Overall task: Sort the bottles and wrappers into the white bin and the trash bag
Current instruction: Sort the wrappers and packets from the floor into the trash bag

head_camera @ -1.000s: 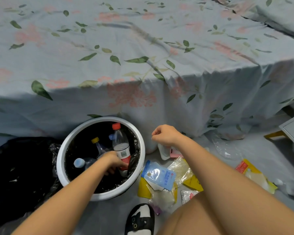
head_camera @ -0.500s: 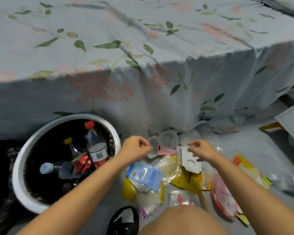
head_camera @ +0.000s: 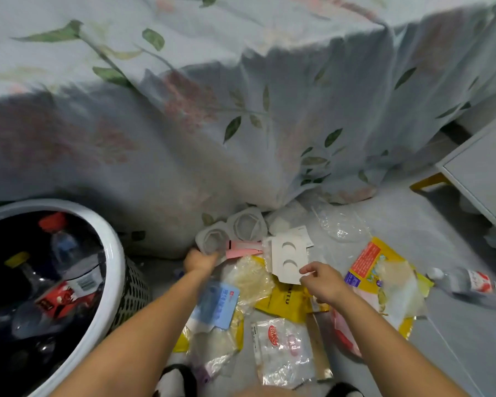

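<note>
Pinching the lower edge of the white card wrapper point(head_camera: 288, 257) between thumb and fingers, the right hand point(head_camera: 321, 282) has a light, stiff piece that looks easy to lift. The left hand point(head_camera: 199, 260) curls onto the clear plastic tray point(head_camera: 235, 232), flimsy and crackly, lying on the floor against the bedsheet point(head_camera: 241, 110).

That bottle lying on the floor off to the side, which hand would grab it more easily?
Probably the right hand. The bottle lies on its side of the wrapper pile, while the left hand is across at the clear plastic tray, nearer the white bin.
</note>
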